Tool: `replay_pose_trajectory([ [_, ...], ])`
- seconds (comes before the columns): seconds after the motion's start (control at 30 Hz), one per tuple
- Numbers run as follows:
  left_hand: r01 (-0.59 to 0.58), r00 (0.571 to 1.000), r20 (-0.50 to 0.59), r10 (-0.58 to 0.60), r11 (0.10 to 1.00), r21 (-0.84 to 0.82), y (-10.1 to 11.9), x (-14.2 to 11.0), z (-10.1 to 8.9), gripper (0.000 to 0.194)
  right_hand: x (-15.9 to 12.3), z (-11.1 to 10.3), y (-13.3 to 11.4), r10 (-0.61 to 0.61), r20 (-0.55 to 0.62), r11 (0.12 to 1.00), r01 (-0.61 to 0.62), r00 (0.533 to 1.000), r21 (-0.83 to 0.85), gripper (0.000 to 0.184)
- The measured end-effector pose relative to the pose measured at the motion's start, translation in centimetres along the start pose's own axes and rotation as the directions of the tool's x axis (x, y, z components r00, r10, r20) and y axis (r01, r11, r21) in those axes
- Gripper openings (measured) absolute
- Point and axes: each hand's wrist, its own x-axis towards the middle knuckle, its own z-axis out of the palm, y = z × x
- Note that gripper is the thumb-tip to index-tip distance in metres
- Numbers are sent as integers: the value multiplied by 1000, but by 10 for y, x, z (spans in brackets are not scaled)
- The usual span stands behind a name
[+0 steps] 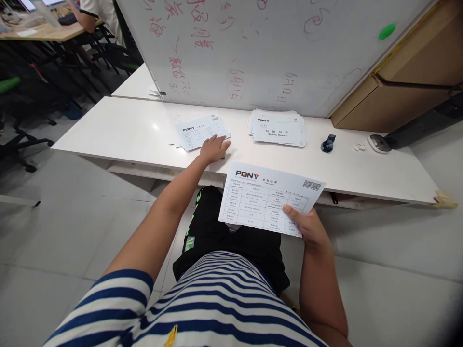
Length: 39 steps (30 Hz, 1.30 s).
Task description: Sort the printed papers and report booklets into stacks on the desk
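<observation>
Between the thumb and fingers of my right hand (310,226) is a printed sheet of paper (264,197) with a PONY heading and a table, held tilted above my lap in front of the desk edge. My left hand (216,148) lies with fingers spread at the lower right edge of the left paper stack (197,132), whose top sheet bears the same heading. A second paper stack (278,127), topped by a "Testing Report" page, rests farther right on the white desk (133,130).
A whiteboard (224,62) with red writing stands behind the desk. To the right are a dark blue object (328,143), white earphones (359,147), a round silver-grey device (379,143) and cardboard boxes (394,96). Another person (103,17) sits at a wooden table far left.
</observation>
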Motion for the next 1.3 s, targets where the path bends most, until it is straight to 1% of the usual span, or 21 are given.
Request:
replay_pose_trajectory([
  [0.27, 12, 1000, 15, -11, 1000, -23, 4, -3, -4, 67, 2, 1, -1, 36, 10, 998, -35, 999, -42, 63],
  [0.47, 10, 1000, 11, -10, 1000, -23, 1, 0, -1, 69, 4, 1, 0, 39, 6, 999, -39, 999, -34, 65],
  [0.73, 4, 1000, 4, -4, 1000, -22, 1, 1, 1, 70, 4, 6, -6, 79, -3, 996, -79, 997, -33, 67],
  [0.93, 12, 1000, 5, -11, 999, -32, 0, 2, 1, 68, 7, 5, -2, 62, 21, 997, -61, 998, -38, 62],
  [1.1, 5, 1000, 2, -5, 999, -39, 1, 2, 1, 67, 8, 5, 7, 56, 15, 998, -56, 998, -32, 62],
  [1.2, 9, 1000, -10, -9, 999, -41, 2, 0, 0, 66, 16, 8, 7, 49, -19, 997, -50, 999, -61, 60],
  [1.27, 3, 1000, -4, -3, 999, -35, 1, -1, 0, 64, 34, 15, -3, -12, -49, 996, 7, 999, -92, 58],
  [1.3, -6, 1000, 5, 6, 1000, -30, 1, -1, 0, 63, 47, 21, -13, -62, -58, 992, 55, 996, -117, 57],
])
